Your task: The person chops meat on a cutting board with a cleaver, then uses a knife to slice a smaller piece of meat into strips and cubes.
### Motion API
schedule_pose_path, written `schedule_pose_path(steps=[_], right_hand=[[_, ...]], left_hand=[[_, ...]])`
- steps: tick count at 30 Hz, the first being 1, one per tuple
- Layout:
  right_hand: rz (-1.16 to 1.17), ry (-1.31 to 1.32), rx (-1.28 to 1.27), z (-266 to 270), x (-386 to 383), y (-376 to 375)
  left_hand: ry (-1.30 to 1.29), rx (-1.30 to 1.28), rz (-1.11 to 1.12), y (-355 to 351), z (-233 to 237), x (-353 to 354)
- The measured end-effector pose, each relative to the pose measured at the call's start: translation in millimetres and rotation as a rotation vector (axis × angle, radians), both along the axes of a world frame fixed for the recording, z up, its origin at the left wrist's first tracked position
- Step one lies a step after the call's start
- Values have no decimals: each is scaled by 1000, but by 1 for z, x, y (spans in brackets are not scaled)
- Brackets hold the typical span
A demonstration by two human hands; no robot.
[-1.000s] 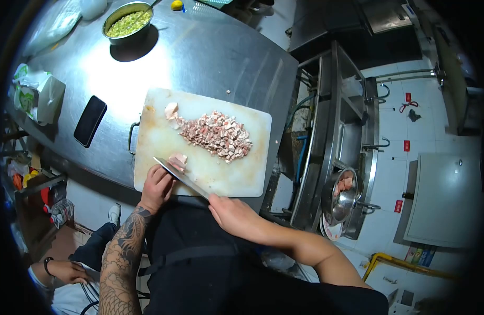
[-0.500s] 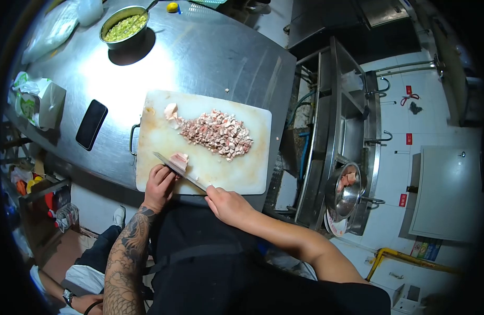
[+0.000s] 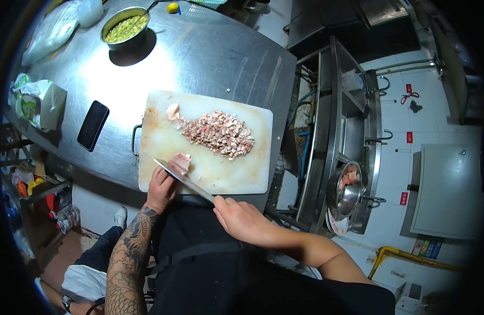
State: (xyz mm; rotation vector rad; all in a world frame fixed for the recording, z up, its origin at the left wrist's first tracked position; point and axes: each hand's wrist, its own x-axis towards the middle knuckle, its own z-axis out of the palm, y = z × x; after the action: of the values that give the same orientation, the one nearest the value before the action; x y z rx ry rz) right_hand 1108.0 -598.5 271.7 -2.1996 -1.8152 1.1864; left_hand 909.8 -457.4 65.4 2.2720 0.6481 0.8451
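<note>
My right hand (image 3: 242, 219) is closed around the handle of a knife (image 3: 192, 186), at the near edge of a white cutting board (image 3: 242, 179). The long blade slants up and left over the board. Beyond the blade, against it, lies a piece of pale pink meat (image 3: 181, 161). My left hand (image 3: 160, 188) is on the near side of the blade, its fingers curled at the meat; the fingertips are partly hidden. A heap of diced meat (image 3: 218, 134) covers the board's middle, with a larger pale chunk (image 3: 172, 111) at its left end.
A black phone (image 3: 93, 125), a tissue box (image 3: 53, 105) and a pot of chopped green food (image 3: 125, 30) stand on the steel table (image 3: 200, 58). At right, a metal bowl (image 3: 346, 197) with meat stands by the sink. Another person's arm (image 3: 55, 296) shows at lower left.
My right hand has shifted slightly right and down, drawing the knife back along its length. My left hand stays at the meat, and the view has shifted slightly.
</note>
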Motion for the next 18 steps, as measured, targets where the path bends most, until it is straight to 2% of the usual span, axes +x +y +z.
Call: schedule_pose_path(steps=[4, 9, 12, 14, 18], right_hand=[[-11, 21, 96, -25, -7, 11], [-15, 19, 61, -15, -2, 6], [-13, 16, 43, -25, -4, 8], [-11, 30, 122, -40, -8, 23], [-17, 55, 91, -28, -3, 10]], left_hand=[[24, -55, 13, 1, 2, 0], [7, -17, -3, 3, 4, 2], [10, -27, 1, 2, 10, 3], [17, -37, 6, 4, 11, 5], [0, -26, -2, 4, 7, 3]])
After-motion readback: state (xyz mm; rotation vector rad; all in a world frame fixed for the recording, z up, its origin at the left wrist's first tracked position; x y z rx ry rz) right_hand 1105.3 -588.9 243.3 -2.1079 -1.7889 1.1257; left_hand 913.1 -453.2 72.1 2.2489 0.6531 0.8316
